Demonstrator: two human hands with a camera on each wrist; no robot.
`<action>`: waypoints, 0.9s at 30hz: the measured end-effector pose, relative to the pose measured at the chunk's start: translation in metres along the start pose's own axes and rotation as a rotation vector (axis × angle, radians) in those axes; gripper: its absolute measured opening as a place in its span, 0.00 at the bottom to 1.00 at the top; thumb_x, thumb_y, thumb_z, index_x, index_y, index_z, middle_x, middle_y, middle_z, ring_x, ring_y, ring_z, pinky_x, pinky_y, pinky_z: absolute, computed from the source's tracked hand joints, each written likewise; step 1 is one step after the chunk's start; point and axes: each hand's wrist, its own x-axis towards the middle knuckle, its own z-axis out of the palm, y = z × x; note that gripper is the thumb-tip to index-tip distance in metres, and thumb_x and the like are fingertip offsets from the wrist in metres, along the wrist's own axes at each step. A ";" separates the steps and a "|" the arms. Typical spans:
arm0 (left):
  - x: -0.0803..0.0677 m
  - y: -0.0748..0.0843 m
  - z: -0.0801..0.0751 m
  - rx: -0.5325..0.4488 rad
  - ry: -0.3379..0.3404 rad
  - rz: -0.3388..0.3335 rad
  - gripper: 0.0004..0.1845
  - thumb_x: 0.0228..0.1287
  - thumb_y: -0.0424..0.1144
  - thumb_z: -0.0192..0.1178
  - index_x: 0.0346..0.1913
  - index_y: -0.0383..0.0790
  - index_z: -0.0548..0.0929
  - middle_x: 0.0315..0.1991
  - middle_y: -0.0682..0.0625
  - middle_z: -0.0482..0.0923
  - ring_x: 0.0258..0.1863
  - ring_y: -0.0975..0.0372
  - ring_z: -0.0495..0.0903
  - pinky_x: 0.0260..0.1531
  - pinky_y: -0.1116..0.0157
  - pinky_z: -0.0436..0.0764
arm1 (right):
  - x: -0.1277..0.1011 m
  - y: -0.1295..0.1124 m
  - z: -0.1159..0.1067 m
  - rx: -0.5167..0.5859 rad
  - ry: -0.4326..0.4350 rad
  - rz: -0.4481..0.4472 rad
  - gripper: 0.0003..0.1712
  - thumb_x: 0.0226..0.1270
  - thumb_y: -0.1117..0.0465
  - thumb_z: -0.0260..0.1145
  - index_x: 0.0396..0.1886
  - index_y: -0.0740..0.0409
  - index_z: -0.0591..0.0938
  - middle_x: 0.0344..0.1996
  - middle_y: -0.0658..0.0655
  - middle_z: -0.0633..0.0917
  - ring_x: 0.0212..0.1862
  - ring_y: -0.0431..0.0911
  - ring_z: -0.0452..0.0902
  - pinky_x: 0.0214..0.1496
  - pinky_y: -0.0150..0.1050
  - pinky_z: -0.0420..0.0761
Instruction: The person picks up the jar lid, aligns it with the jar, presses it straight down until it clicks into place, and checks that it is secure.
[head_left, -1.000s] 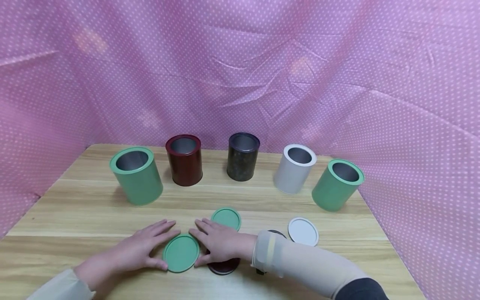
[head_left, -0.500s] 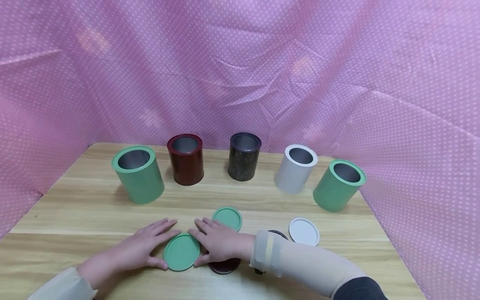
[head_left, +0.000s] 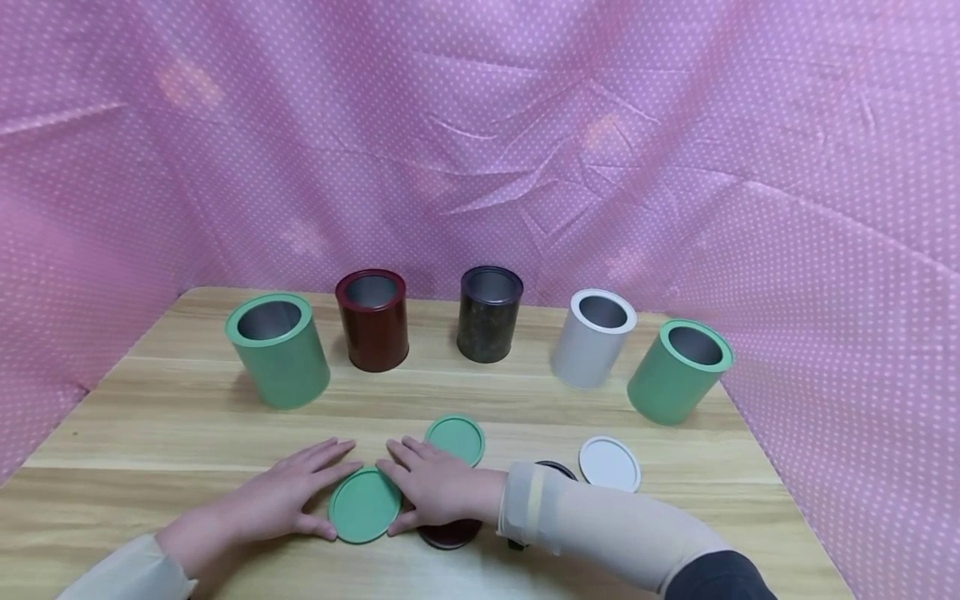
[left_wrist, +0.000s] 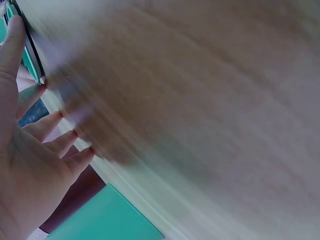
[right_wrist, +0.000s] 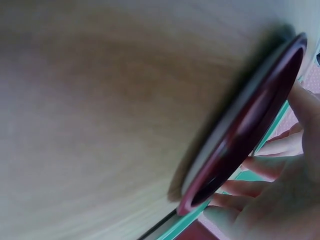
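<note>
The near green lid [head_left: 365, 505], at 7 o'clock in the head view, sits between left hand [head_left: 279, 493] and right hand [head_left: 441, 487], their fingers spread wide at its rim. Probably light, stiff, slightly slippery; best gripped at 3 and 9 o'clock.

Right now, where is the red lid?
In the head view, the red lid lies low near the middle, partly hidden by the right hand, just right of the nearer green lid.

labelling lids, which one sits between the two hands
The nearer green lid, between left hand and right hand; the other green lid lies farther back.
</note>
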 end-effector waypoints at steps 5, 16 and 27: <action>0.001 0.001 0.000 0.024 0.013 0.007 0.46 0.49 0.71 0.58 0.67 0.45 0.72 0.69 0.39 0.65 0.66 0.38 0.64 0.54 0.36 0.71 | 0.000 -0.001 -0.001 0.000 0.003 0.001 0.49 0.61 0.29 0.57 0.76 0.49 0.58 0.76 0.54 0.56 0.77 0.49 0.50 0.76 0.40 0.58; 0.005 0.002 -0.002 0.073 0.012 0.011 0.46 0.48 0.72 0.58 0.65 0.44 0.74 0.67 0.38 0.68 0.64 0.38 0.67 0.53 0.37 0.73 | 0.001 -0.001 -0.002 -0.019 0.015 -0.020 0.48 0.61 0.31 0.59 0.74 0.52 0.61 0.75 0.53 0.59 0.76 0.50 0.54 0.75 0.42 0.61; 0.008 0.002 -0.004 0.078 0.007 0.007 0.47 0.46 0.74 0.56 0.64 0.45 0.76 0.65 0.39 0.71 0.63 0.39 0.69 0.54 0.40 0.74 | 0.004 0.003 -0.004 -0.056 0.053 -0.054 0.47 0.60 0.31 0.61 0.71 0.54 0.64 0.72 0.54 0.65 0.73 0.51 0.60 0.73 0.40 0.63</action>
